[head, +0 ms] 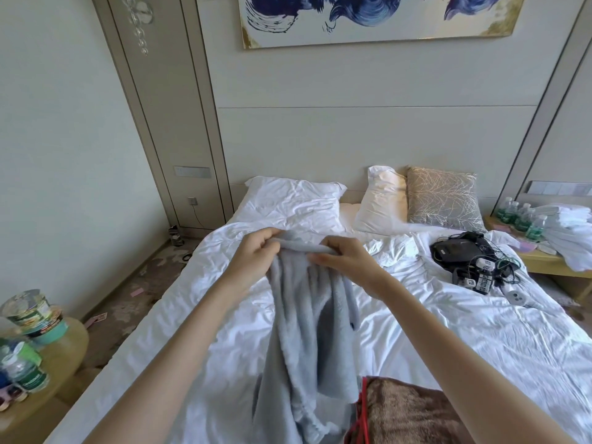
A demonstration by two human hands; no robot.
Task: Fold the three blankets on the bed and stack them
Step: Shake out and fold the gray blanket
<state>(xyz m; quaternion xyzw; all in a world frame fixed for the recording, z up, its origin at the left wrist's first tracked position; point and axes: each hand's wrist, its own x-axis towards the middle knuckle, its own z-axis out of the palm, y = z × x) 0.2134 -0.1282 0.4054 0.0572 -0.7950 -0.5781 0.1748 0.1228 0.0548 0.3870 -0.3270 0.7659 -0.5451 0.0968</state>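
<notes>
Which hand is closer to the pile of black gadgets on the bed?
Right. The right hand is left of the gadgets, gripping the gray blanket; the left hand grips it farther left.

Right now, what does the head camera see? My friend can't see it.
The left hand and right hand grip a light blue blanket by its top edge above a white bed. A brown blanket lies nearest the camera.

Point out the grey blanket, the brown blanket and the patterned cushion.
grey blanket [307, 315], head view, on the hanging middle folds.
brown blanket [407, 411], head view, on its fuzzy top face.
patterned cushion [443, 198], head view, on its front centre.
</notes>
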